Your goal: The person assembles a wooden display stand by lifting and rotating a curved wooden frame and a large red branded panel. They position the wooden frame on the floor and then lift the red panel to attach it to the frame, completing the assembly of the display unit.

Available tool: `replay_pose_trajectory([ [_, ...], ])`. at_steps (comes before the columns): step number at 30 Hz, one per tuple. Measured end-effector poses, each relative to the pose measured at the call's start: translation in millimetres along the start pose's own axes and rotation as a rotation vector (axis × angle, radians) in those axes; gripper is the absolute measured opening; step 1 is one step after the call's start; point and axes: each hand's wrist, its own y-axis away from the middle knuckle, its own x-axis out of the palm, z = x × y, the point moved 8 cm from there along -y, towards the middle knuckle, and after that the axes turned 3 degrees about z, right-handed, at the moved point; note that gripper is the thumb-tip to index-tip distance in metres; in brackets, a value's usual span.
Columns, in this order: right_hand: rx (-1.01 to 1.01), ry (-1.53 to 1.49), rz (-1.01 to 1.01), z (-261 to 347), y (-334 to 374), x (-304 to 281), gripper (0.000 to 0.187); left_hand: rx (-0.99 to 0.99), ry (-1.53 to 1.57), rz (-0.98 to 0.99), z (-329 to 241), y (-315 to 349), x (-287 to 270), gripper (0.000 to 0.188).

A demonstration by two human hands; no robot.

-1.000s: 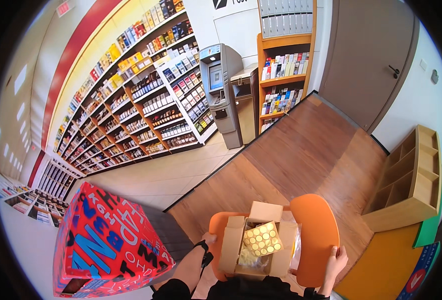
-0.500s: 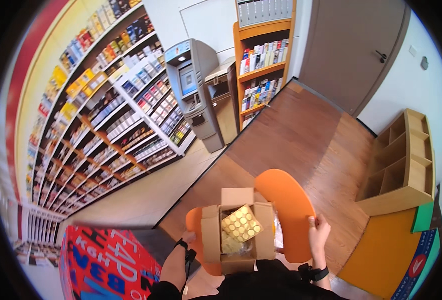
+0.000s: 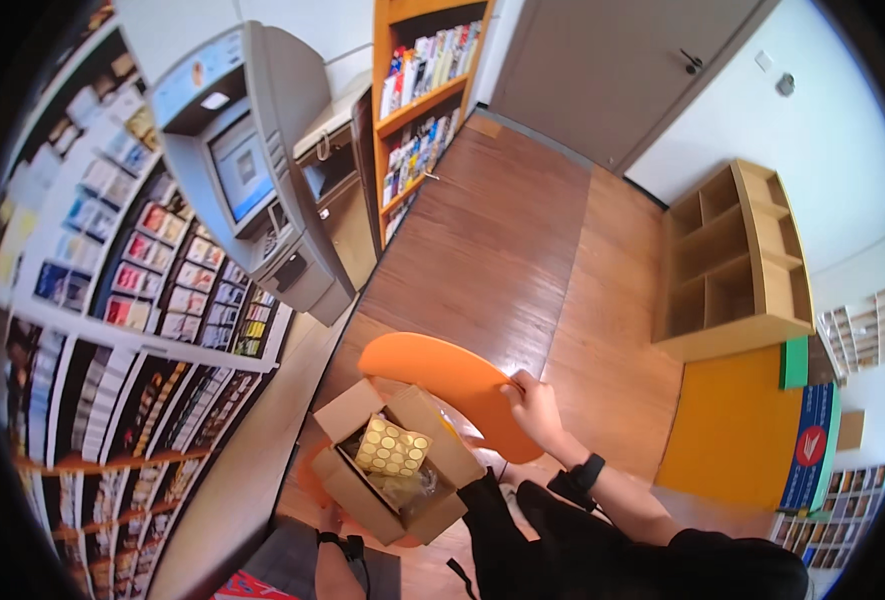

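My right hand (image 3: pixel 534 412) is closed around the edge of an orange chair's backrest (image 3: pixel 442 372). On the chair's seat stands an open cardboard box (image 3: pixel 442 432) with its flaps spread. Inside it lies a gold package with rows of round gold discs (image 3: pixel 390 448), beside crumpled clear plastic wrap (image 3: pixel 410 492). My left hand (image 3: pixel 332 522) is low beside the near left side of the box, by the orange seat edge. Its fingers are mostly hidden, and their grip does not show.
A grey ATM (image 3: pixel 252 170) and shelves of small packages (image 3: pixel 112 400) stand left. Beyond are a wooden bookcase (image 3: pixel 427 90) and grey door (image 3: pixel 602 80). An open wooden cubby unit (image 3: pixel 737 260) stands right, near a yellow panel (image 3: pixel 727 430). A red printed box (image 3: pixel 247 588) shows at the bottom.
The chair and box have turned and shifted left in view, with my right hand still on the backrest. The ATM looks nearer. The red box has mostly left the picture.
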Motion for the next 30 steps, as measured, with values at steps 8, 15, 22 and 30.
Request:
replay_pose_trajectory([
  [8, -0.012, 0.017, -0.039, 1, -38, 68, 0.012, -0.248, 0.362, -0.223, -2, -31, -20, 0.038],
  [15, 0.013, 0.083, 0.052, 15, -63, 124, 0.013, -0.259, 0.405, -0.214, -2, -64, -36, 0.036],
  [22, -0.225, 0.193, 0.053, 26, -67, 129, 0.017, -0.308, 0.411, -0.195, 8, -40, -22, 0.034],
  [30, -0.260, 0.197, 0.115, 40, -49, 139, 0.009, -0.336, 0.350, -0.112, -35, 23, 37, 0.031],
])
